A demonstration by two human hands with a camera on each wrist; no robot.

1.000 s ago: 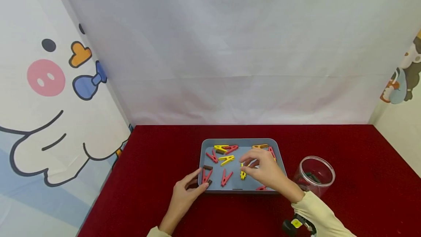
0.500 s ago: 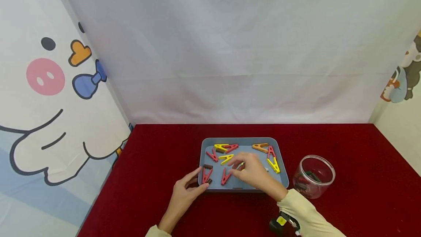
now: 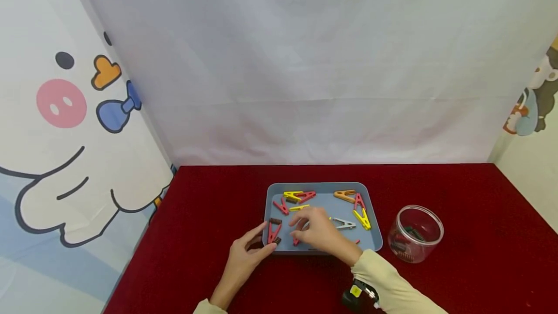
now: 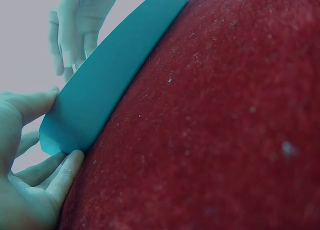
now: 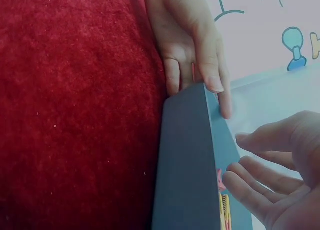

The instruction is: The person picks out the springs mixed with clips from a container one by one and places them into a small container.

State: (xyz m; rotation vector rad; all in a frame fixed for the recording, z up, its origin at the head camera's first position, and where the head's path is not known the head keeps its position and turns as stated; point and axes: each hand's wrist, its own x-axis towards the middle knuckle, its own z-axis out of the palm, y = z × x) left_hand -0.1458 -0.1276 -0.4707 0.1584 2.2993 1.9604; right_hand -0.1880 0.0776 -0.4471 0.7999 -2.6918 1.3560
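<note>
A grey-blue tray [image 3: 375, 236] holds loose red, yellow, orange and white plastic spring clips. My left hand [image 3: 246, 253] grips the tray's near left corner, thumb on one side of the wall and fingers on the other. Between them in the head view lie a red clip [image 3: 274, 231] and dark coil springs [image 3: 275, 221]. My right hand [image 3: 320, 231] hovers over the tray's middle, thumb and fingers apart, with nothing between them in the right wrist view [image 5: 270, 175]. It partly covers a red clip [image 3: 296, 242] and a yellow clip [image 3: 299, 208]. A white clip [image 3: 345, 224] lies to its right.
A clear round jar [image 3: 416, 234] with dark springs inside stands right of the tray. Red cloth [image 3: 218, 197] covers the table. An orange clip [image 3: 345, 196] and a yellow clip [image 3: 362, 219] lie on the tray's right side. White curtain hangs behind.
My right hand has moved left across the tray, uncovering the white clip and the yellow clip on the right side. My left hand has stayed at the corner.
</note>
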